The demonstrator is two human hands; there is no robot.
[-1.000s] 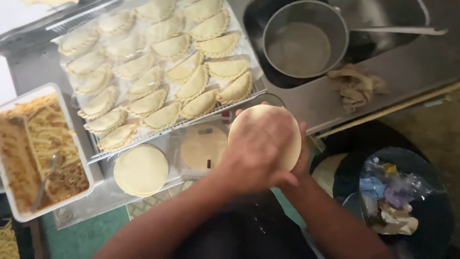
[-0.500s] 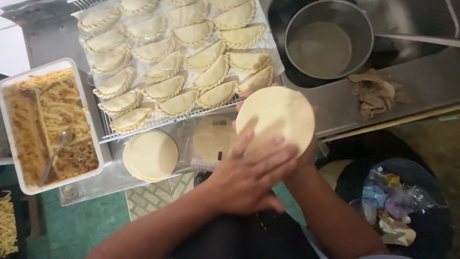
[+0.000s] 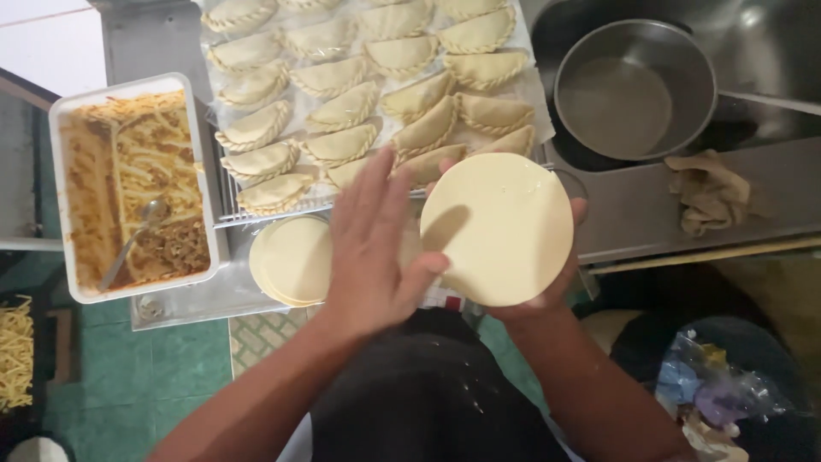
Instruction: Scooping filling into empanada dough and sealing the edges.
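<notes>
Right hand [image 3: 547, 274] cradles dough disc [image 3: 497, 228] flat, fingers spread beneath. Left hand [image 3: 376, 248] open, fingers spread, thumb touching disc edge. Judgement: keep disc level.

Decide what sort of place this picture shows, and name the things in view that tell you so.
Probably a small kitchen where filled pastries are made by hand. A rack of crimped pastries, a tub of shredded filling and a metal pot by the counter show it.
</notes>
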